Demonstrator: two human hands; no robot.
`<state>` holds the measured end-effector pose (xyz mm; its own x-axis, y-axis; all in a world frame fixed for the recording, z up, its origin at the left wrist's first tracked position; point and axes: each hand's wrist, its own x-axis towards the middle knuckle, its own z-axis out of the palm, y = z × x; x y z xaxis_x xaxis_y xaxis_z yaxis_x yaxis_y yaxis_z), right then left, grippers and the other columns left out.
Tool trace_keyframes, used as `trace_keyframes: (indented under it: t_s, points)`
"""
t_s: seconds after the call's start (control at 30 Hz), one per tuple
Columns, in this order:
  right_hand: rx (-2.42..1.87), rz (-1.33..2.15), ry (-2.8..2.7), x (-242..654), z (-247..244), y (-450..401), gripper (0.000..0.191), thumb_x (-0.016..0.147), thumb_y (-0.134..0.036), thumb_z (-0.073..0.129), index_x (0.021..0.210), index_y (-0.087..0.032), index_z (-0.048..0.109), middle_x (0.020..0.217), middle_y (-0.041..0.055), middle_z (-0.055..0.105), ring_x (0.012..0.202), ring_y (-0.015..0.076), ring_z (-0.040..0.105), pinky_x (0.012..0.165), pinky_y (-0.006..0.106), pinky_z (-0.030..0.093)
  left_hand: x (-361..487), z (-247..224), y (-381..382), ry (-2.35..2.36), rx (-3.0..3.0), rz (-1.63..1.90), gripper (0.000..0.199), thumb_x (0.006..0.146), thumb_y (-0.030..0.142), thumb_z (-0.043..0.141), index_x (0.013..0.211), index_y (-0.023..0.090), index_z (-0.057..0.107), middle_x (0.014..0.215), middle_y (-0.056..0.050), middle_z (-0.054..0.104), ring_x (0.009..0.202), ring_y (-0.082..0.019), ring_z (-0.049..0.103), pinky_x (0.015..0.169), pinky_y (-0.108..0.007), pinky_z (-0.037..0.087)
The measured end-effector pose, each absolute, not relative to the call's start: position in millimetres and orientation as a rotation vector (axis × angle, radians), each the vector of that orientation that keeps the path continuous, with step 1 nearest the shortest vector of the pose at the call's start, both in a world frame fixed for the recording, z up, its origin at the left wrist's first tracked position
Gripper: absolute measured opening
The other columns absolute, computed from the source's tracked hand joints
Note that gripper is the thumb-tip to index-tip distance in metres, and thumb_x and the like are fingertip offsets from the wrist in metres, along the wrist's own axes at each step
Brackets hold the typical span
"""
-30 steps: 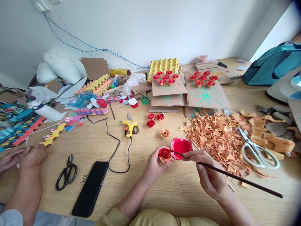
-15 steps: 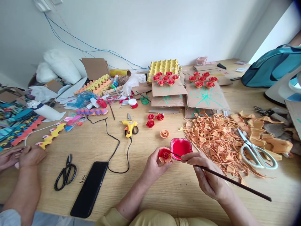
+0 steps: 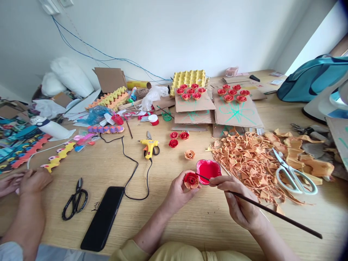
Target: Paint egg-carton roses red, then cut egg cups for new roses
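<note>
At a crowded desk (image 3: 223, 226), we see the left hand (image 3: 178, 194) pinching a partly red flower (image 3: 191, 181) between thumb and fingers, just beside a dish (image 3: 208, 161) of red paint (image 3: 210, 171), while the right hand (image 3: 241, 204) pinches a long dark brush (image 3: 274, 208), its tip at the flower's right-hand petals; whether it touches is too fine to tell. By our reading, the step in hand is painting the petals: the centre is red, the near outer petals orange. We judge that the next move calls for light strokes there and a small turn of the flower. A plain orange flower (image 3: 189, 154) sits just beyond. Open wood lies left of the left hand, as far as the glue gun's cord (image 3: 148, 186); on the right, orange scraps (image 3: 244, 163) crowd near the dish's rim, and the brush's handle juts over bare desk.
</note>
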<state>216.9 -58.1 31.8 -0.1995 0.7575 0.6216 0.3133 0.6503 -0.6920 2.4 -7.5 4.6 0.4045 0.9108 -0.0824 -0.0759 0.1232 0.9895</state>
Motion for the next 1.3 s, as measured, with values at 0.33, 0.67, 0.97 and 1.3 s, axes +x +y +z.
trace_keyframes:
  t_s: [0.33,0.67,0.97,1.3]
  points:
    - [-0.864,0.529,-1.849,219,32,-56,0.031,0.100,-0.006,0.041,0.123,-0.023,0.053,0.114,0.0120,0.067,0.108,0.0214,0.066,0.091,0.036,0.056,2,3,-6,0.843,1.236,0.923,0.039,0.081,0.030,0.081,0.111,0.016,0.059,0.091,-0.007,0.076,0.090,-0.022,0.072,0.089,-0.033,0.053]
    - [-0.918,0.534,-1.850,226,35,-53,0.033,0.101,-0.007,0.041,0.126,-0.023,0.054,0.112,0.0118,0.065,0.111,0.0230,0.063,0.092,0.038,0.054,-1,0,-6,0.893,1.560,0.830,0.034,0.088,0.026,0.074,0.118,0.018,0.062,0.104,-0.011,0.076,0.098,-0.024,0.072,0.095,-0.034,0.052]
    - [-0.871,0.555,-1.866,224,35,-53,0.029,0.100,-0.007,0.042,0.122,-0.021,0.054,0.112,0.0120,0.065,0.108,0.0220,0.063,0.088,0.035,0.054,0,3,-6,0.819,1.478,0.848,0.037,0.086,0.027,0.076,0.118,0.014,0.062,0.098,-0.009,0.076,0.093,-0.022,0.072,0.092,-0.033,0.054]
    - [-0.860,0.543,-1.832,224,31,-53,0.030,0.100,-0.005,0.043,0.122,-0.021,0.054,0.111,0.0116,0.066,0.108,0.0219,0.064,0.088,0.035,0.055,-5,0,-6,0.888,1.627,0.823,0.052,0.089,0.028,0.073,0.138,0.017,0.057,0.126,-0.015,0.071,0.098,-0.023,0.074,0.096,-0.036,0.055]
